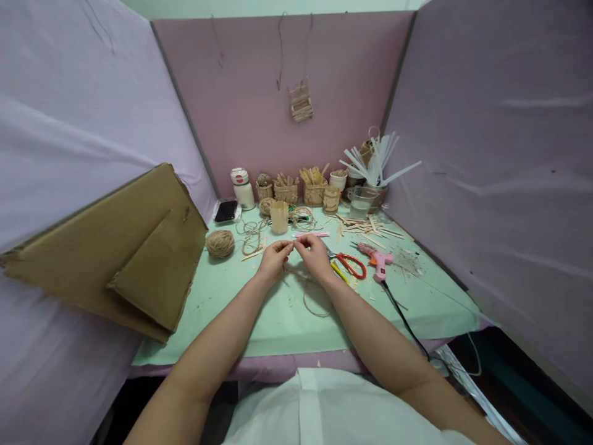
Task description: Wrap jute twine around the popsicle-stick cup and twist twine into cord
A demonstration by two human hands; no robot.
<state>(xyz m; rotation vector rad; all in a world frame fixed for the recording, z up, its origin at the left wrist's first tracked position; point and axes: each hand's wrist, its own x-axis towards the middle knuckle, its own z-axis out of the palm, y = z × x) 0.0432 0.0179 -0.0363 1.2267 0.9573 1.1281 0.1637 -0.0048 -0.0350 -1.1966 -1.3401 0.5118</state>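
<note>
Both my hands meet over the middle of the green table top. My left hand and my right hand are pinched together, fingertips almost touching, on a thin strand of jute twine that trails down and loops on the table below my right wrist. A ball of jute twine lies to the left of my left hand. Red-handled scissors and a pink glue gun lie just right of my right hand.
Cardboard sheets lean in from the left. Along the back wall stand a white jar, small stick-built pots, a clear cup, white straws and scattered wooden sticks. A black phone lies at back left. The glue gun's cable runs off the front edge.
</note>
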